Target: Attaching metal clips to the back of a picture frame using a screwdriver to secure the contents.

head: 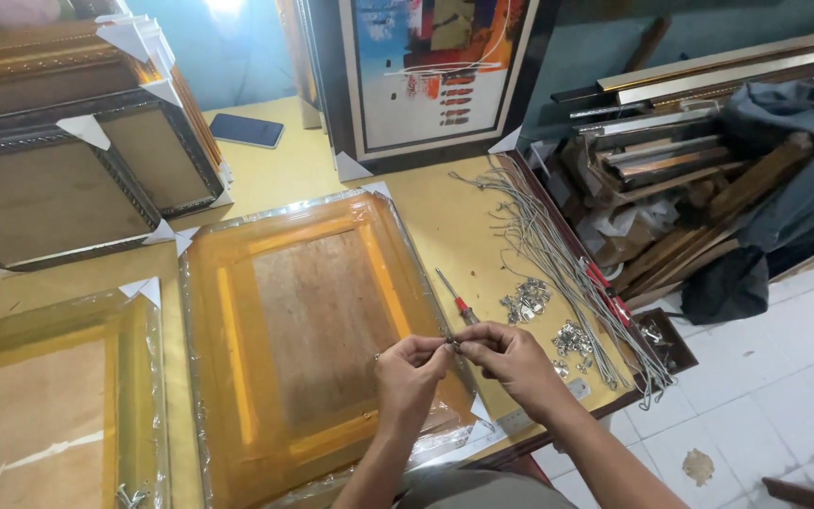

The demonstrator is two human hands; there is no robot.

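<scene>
Head view, looking down at a yellow tabletop (445, 221). Both hands meet over the lower right corner of a plastic-wrapped picture frame lying face down, orange-yellow border around a brown backing board (308, 320). Left hand (409, 369) and right hand (511, 356) each have fingers pinched shut on a small dark metal hardware piece (450, 343) held between the two sets of fingertips, just above the frame's right edge. Too small to tell its exact kind.

Beside the right hand, on the tabletop: a screwdriver with red and clear handle (456, 299), lying diagonally just right of the frame. Near it, a small heap of silver metal hangers (526, 299); a second heap (572, 341) closer to the tabletop's edge. A long bundle of grey wire lengths (558, 254) runs along the right edge.

Left: a second wrapped frame (49, 405), partly cut off. Far left: a stack of dark frames with white card corner protectors (68, 160). A dark smartphone (247, 130) lies flat at the far side. An abstract painting in a pale frame (431, 71) leans upright behind. Off the tabletop to the right, a pile of wooden moulding offcuts (671, 179) and grey cloth (803, 160) above a white tiled floor (774, 377).
</scene>
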